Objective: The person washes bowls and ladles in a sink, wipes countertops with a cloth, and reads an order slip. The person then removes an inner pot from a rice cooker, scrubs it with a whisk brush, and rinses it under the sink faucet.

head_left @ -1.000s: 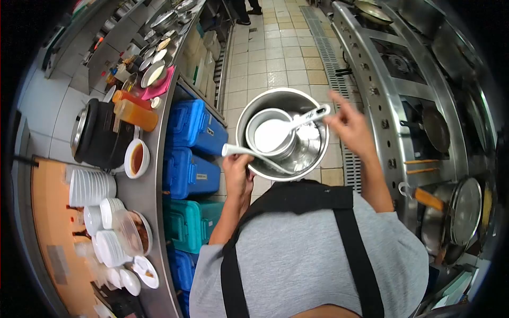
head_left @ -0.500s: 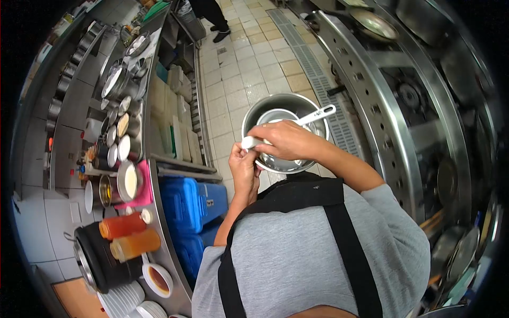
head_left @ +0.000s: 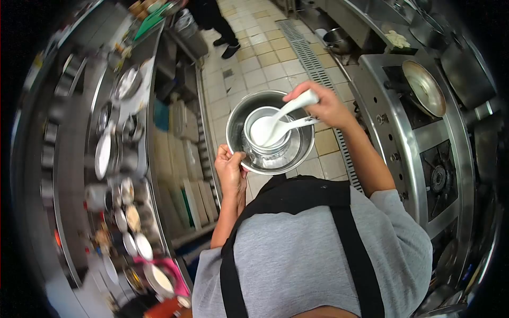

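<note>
"Now, over to the centre of the frame! Right hand?"

"Closed round the upper end of a long, smooth, white spoon (head_left: 291,107), slanting down and left from the right hand (head_left: 327,108)."

"Down to where?"

"Into a small, round, grey metal container (head_left: 262,112), with white inside; contents or a ladle's bowl, impossible to tell."

"And left of centre?"

"Left hand (head_left: 230,165) gripping the lower-left rim of a large, round, shiny steel pot (head_left: 236,121), thumb over the edge. Small container inside, plus a second white handle (head_left: 302,122) with dark marks, just below the right hand; contact unclear."

"Far right?"

"Silver-grey steel stove (head_left: 400,119), running down that side."

"Handling, then?"

"Spoon: light and stiff by the look of it, probably slippery when wet; best held high, away from the white."

"Fragile?"

"Possibly, if ceramic; material uncertain. Steel pot: rigid, likely heavier, top-open; best taken firmly by the rim, ideally with support underneath."
</note>
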A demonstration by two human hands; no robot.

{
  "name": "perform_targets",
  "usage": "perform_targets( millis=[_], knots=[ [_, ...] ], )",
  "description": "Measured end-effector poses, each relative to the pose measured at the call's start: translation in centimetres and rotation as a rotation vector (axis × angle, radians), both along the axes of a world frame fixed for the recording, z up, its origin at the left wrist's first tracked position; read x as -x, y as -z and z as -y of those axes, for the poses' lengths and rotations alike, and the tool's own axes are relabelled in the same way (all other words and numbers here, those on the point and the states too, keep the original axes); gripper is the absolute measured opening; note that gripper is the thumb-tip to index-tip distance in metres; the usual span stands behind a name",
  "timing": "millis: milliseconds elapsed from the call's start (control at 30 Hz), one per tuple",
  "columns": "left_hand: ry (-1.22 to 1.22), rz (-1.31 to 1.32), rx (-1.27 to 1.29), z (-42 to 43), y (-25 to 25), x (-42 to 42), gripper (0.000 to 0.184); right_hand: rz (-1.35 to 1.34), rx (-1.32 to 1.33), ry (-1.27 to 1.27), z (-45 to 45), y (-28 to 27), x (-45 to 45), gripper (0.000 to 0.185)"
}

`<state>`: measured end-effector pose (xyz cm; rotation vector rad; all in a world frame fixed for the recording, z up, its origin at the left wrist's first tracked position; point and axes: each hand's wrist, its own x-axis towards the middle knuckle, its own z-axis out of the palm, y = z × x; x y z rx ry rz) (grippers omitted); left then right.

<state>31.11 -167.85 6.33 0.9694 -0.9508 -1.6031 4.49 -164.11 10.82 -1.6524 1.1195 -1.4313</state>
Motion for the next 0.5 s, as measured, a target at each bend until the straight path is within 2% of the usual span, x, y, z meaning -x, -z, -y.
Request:
perform_targets(
  millis=[100, 233, 267, 367, 400, 500],
  knots=[
    [0.078, -0.005, -0.045, 8.2, -1.1, 3.4, 0.023, -0.436, 0.054, 0.164, 5.3, -0.2, 4.7, 0.046],
    [0.185, -0.013, -0.021, 18.3, -1.6, 10.4, 0.023, -0.259, -0.209, 0.378, 9.2, -0.9, 11.5, 0.052],
    [0.208, -0.015, -0.023, 20.5, -1.8, 12.6, 0.023, -0.257, -0.178, 0.580, 10.3, -0.5, 12.9, 0.042],
    [0.254, 0.017, -0.012, 27.5, -1.5, 19.8, 0.024, -0.127, -0.061, 0.927, 14.0, 0.1, 18.0, 0.027],
    [0.256, 0.042, -0.001, 29.4, -1.9, 22.4, 0.024, -0.067, -0.049, 1.044, 15.6, 0.5, 19.5, 0.013],
    [0.248, 0.027, 0.011, 34.9, -1.8, 30.1, 0.025, 0.108, -0.152, 0.737, 19.5, -0.2, 23.8, 0.012]
  ],
)
